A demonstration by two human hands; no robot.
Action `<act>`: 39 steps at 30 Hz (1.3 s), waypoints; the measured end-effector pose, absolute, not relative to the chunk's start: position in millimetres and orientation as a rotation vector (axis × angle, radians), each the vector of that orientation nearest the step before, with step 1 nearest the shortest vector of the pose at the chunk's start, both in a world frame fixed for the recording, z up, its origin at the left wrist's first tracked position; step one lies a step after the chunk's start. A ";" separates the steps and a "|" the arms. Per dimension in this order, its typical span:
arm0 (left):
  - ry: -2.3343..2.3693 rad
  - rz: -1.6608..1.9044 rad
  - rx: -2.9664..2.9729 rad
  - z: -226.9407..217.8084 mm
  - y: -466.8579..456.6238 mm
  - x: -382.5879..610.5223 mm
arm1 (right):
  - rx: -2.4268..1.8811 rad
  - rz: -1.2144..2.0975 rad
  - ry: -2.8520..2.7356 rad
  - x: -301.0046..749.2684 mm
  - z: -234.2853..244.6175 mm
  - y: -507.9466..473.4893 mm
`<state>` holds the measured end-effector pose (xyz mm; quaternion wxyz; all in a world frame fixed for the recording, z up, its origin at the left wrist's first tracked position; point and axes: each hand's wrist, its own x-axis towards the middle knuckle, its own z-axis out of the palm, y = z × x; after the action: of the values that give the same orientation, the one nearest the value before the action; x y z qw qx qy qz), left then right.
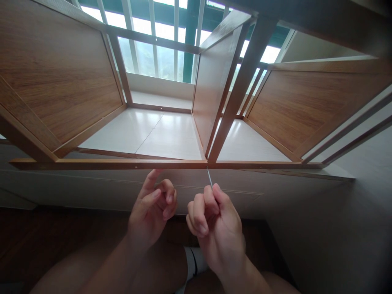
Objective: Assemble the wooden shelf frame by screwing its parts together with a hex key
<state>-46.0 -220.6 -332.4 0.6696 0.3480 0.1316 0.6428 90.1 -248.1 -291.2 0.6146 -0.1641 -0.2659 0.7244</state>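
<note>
A wooden furniture frame (101,165) with brown side panels stands in front of me, its long front rail running across the view. My right hand (216,222) is closed on a thin metal hex key (210,178), pinched between thumb and fingers. The key's shaft slopes up to the rail, its tip meeting the rail just below the middle upright (234,102). My fist hides its other end. To the left, my left hand (151,204) holds nothing. Its index finger reaches up to the rail's underside, while the other fingers are bent and apart.
An upright divider panel (211,81) splits the frame, with a brown panel at the left (61,77) and another at the right (315,102). Behind lies a white sill (147,130) beneath a barred window (153,53). A wall rises at the right; my legs are below.
</note>
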 end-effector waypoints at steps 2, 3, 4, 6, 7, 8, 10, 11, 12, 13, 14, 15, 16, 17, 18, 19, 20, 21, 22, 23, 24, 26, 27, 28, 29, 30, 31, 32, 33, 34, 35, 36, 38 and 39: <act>0.285 1.452 0.783 -333.6 -220.4 -46.2 | -0.471 1.587 -0.679 92.6 -291.9 -246.3; 0.282 1.454 0.782 -334.0 -220.4 -46.4 | -0.476 1.595 -0.685 93.9 -291.4 -246.1; 0.282 1.456 0.780 -334.2 -220.4 -46.5 | -0.451 1.636 -0.673 94.9 -290.3 -246.5; 0.285 1.456 0.780 -333.9 -220.2 -46.9 | -0.353 1.751 -0.614 95.5 -287.7 -248.0; 0.288 1.455 0.782 -333.6 -219.8 -47.3 | -0.308 1.791 -0.586 94.9 -286.6 -248.9; 0.291 1.453 0.784 -333.1 -219.2 -47.7 | -0.277 1.803 -0.566 93.6 -286.1 -249.6; 0.296 1.446 0.793 -332.2 -217.3 -48.8 | -0.264 1.765 -0.560 89.7 -287.2 -250.0; 0.300 1.442 0.800 -331.8 -216.1 -49.3 | -0.268 1.737 -0.567 87.5 -288.7 -249.5; 0.305 1.438 0.806 -331.4 -214.9 -49.7 | -0.269 1.713 -0.576 85.6 -290.7 -248.7; 0.309 1.434 0.815 -331.2 -213.6 -50.1 | -0.271 1.689 -0.584 84.1 -292.9 -247.5; 0.310 1.432 0.823 -331.0 -212.5 -50.4 | -0.279 1.664 -0.595 83.2 -295.0 -246.2; 0.310 1.431 0.831 -330.9 -211.5 -50.6 | -0.297 1.633 -0.608 83.0 -296.7 -244.7; 0.309 1.433 0.837 -330.7 -210.7 -50.7 | -0.319 1.602 -0.625 83.5 -297.8 -243.4; 0.309 1.435 0.842 -330.6 -210.1 -50.7 | -0.337 1.584 -0.641 84.6 -298.2 -242.2; 0.309 1.437 0.846 -330.5 -209.7 -50.8 | -0.346 1.587 -0.650 85.9 -297.9 -241.6; 0.310 1.439 0.849 -330.5 -209.4 -50.9 | -0.345 1.610 -0.651 87.2 -297.0 -241.5; 0.312 1.440 0.852 -330.5 -209.2 -51.0 | -0.335 1.642 -0.643 88.2 -295.6 -242.1; 0.313 1.440 0.854 -330.6 -209.2 -51.2 | -0.325 1.668 -0.635 88.6 -294.1 -243.3; 0.313 1.439 0.857 -330.9 -209.1 -51.4 | -0.325 1.675 -0.632 88.3 -292.7 -245.0; 0.311 1.438 0.860 -331.3 -209.1 -51.6 | -0.338 1.659 -0.638 87.5 -291.6 -247.0; 0.308 1.436 0.864 -331.7 -209.0 -51.9 | -0.358 1.634 -0.655 86.2 -291.0 -249.1; 0.304 1.429 0.868 -332.7 -209.0 -52.4 | -0.409 1.594 -0.702 83.9 -291.7 -252.2; 0.302 1.428 0.869 -333.0 -209.0 -52.5 | -0.447 1.574 -0.730 83.6 -292.7 -252.8; 0.302 1.428 0.867 -333.1 -209.1 -52.6 | -0.499 1.545 -0.765 84.2 -294.0 -252.6; 0.303 1.429 0.864 -333.1 -209.2 -52.6 | -0.566 1.496 -0.813 86.0 -295.2 -251.6; 0.304 1.431 0.860 -332.9 -209.3 -52.5 | -0.648 1.429 -0.873 88.8 -296.1 -250.0; 0.305 1.431 0.858 -332.8 -209.4 -52.3 | -0.739 1.359 -0.949 92.5 -296.4 -248.0; 0.304 1.431 0.858 -332.6 -209.5 -52.2 | -0.829 1.293 -1.036 96.7 -296.1 -245.8; 0.303 1.432 0.858 -332.6 -209.5 -52.0 | -0.912 1.237 -1.121 101.2 -295.0 -243.7; 0.302 1.431 0.861 -332.7 -209.5 -51.9 | -0.984 1.189 -1.193 105.6 -293.2 -241.8; 0.298 1.430 0.865 -333.0 -209.3 -51.9 | -1.042 1.149 -1.249 109.7 -291.1 -240.2; 0.293 1.429 0.869 -333.4 -209.2 -52.0 | -1.088 1.116 -1.286 113.2 -288.9 -239.1; 0.286 1.426 0.876 -334.5 -208.7 -52.3 | -1.153 1.064 -1.329 118.4 -285.2 -238.1; 0.283 1.425 0.879 -335.1 -208.5 -52.4 | -1.180 1.048 -1.348 120.2 -284.0 -238.2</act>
<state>-52.4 -208.5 -335.1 0.6609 0.3885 0.1252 0.6298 120.2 -238.2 -284.0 0.5080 -0.4895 -0.5595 0.4350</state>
